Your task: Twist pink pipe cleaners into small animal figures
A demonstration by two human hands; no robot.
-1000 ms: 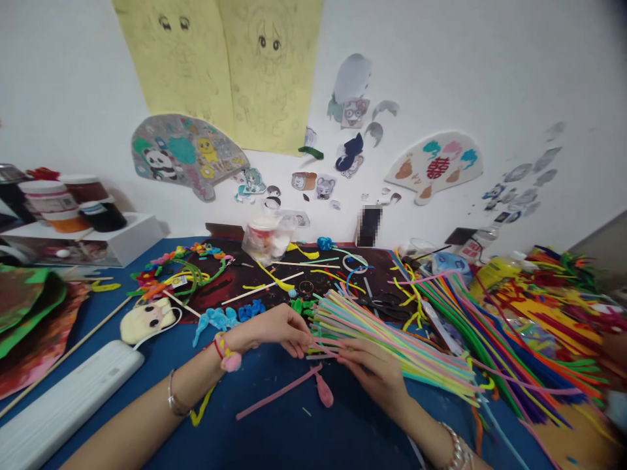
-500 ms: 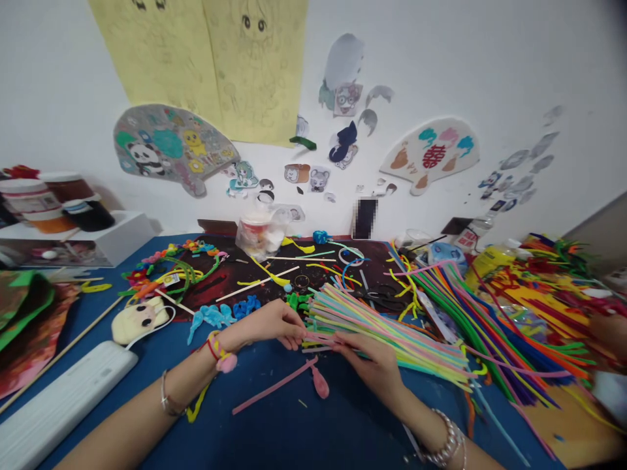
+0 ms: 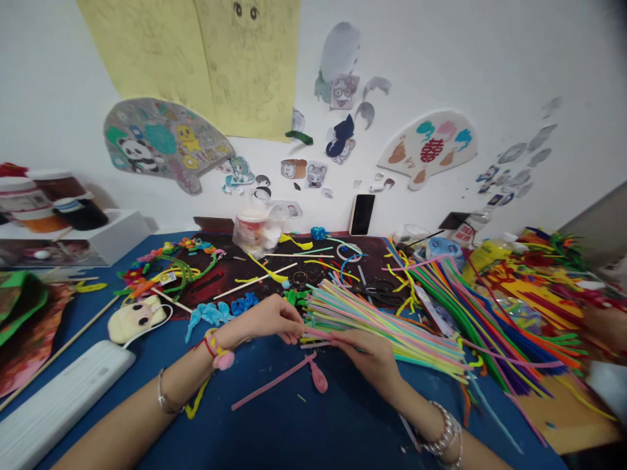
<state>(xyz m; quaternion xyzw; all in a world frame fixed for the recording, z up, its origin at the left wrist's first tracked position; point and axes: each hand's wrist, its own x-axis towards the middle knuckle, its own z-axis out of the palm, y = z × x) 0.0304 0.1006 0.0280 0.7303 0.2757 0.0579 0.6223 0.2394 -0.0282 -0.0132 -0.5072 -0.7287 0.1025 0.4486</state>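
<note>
Over a blue desk point(image 3: 313, 431), left hand point(image 3: 267, 320) fingers pinch the near ends of a pastel pipe cleaner bundle point(image 3: 392, 326) lying there; right hand point(image 3: 372, 356) fingers grip the same ends alongside.

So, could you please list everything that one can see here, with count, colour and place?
pastel pipe cleaners: one bundle, pink, yellow and green, table centre
bright pipe cleaners: one big pile, many colours, table right
loose pipe cleaner: one, pink, in front of the hands
scissors: one pair, black, just beyond the bundle
phone: one, black, leaning on the wall
long case: one, white, lower left
jars: several, white, brown and black, on the shelf at left
paper fans: two, painted, on the wall
table: one, blue
left hand: one, pinches the bundle's near ends
right hand: one, grips the same ends
</note>
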